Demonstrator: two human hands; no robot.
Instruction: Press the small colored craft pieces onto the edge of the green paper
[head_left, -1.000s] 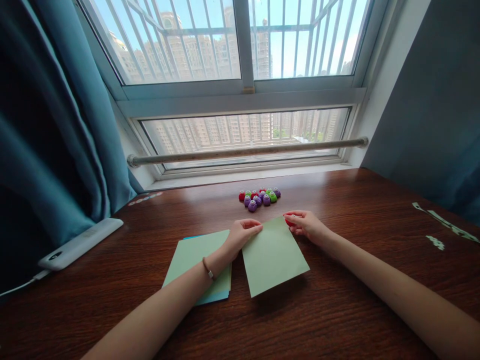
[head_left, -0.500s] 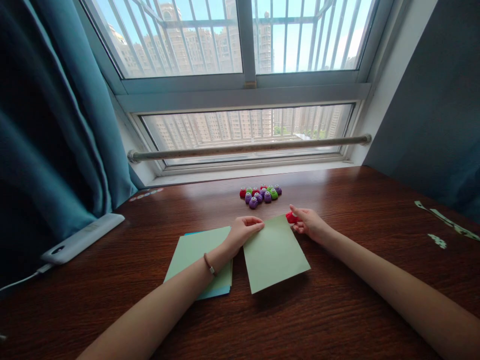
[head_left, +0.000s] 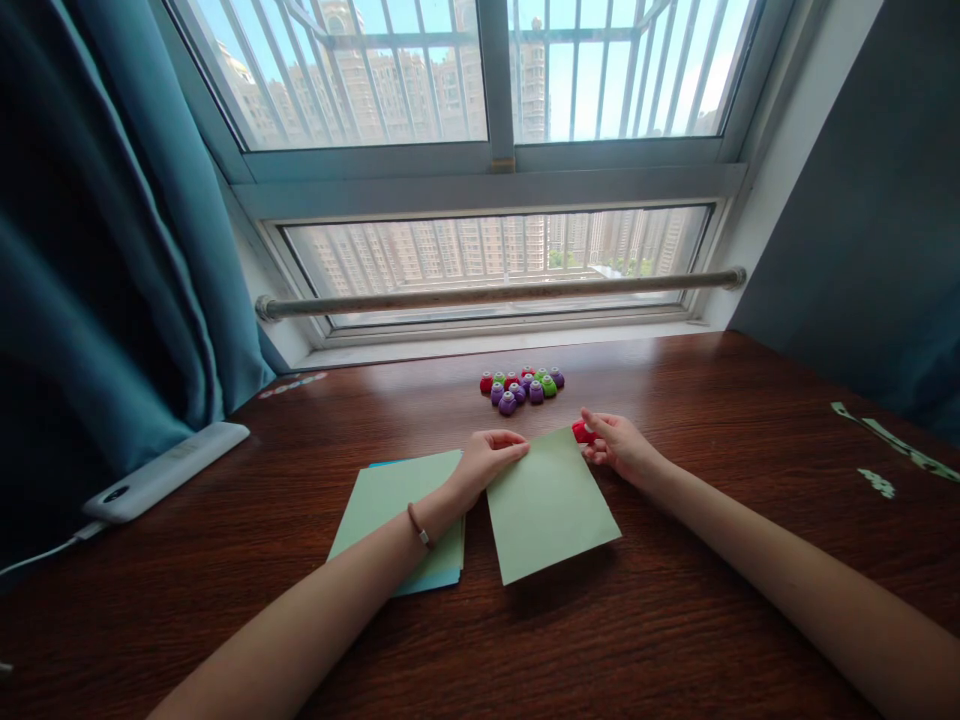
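My left hand (head_left: 491, 458) pinches the upper left edge of a pale green sheet of paper (head_left: 553, 515), whose near side is raised off the table. At the sheet's upper right corner, my right hand (head_left: 616, 442) is closed on a small red paper punch (head_left: 582, 432). The punch meets the corner; whether the paper sits in its slot I cannot make out. Under my left forearm lies a stack of green and blue paper (head_left: 397, 500). Beyond my hands stand several small paper punches (head_left: 536, 391) in red, purple and green.
A white power strip (head_left: 169, 470) with a cable lies at the left, beside a blue curtain (head_left: 127, 250). Cut green paper strips (head_left: 896, 440) and small scraps (head_left: 876, 483) lie at the right. A barred window and a metal rail (head_left: 502, 293) stand behind the table.
My hands, the sheet and the red punch hold nearly the same positions. Only the camera's view has shifted slightly.
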